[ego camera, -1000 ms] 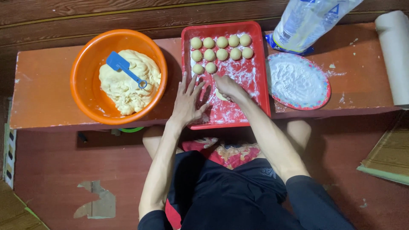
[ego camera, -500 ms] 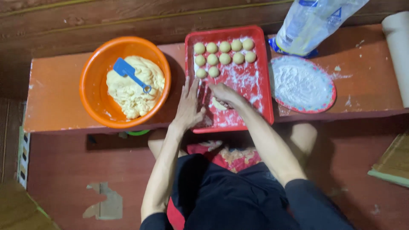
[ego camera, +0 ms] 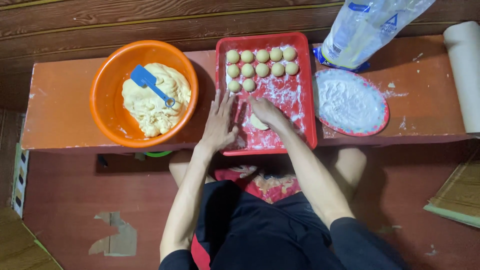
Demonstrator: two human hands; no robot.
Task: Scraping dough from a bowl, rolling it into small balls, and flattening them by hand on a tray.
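On the red tray, below the dough balls: right hand, fingers curled, shaping a dough piece; left hand flat, fingers spread; rounding comes next.

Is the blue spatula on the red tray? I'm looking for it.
No, the blue spatula lies on the dough in the orange bowl.
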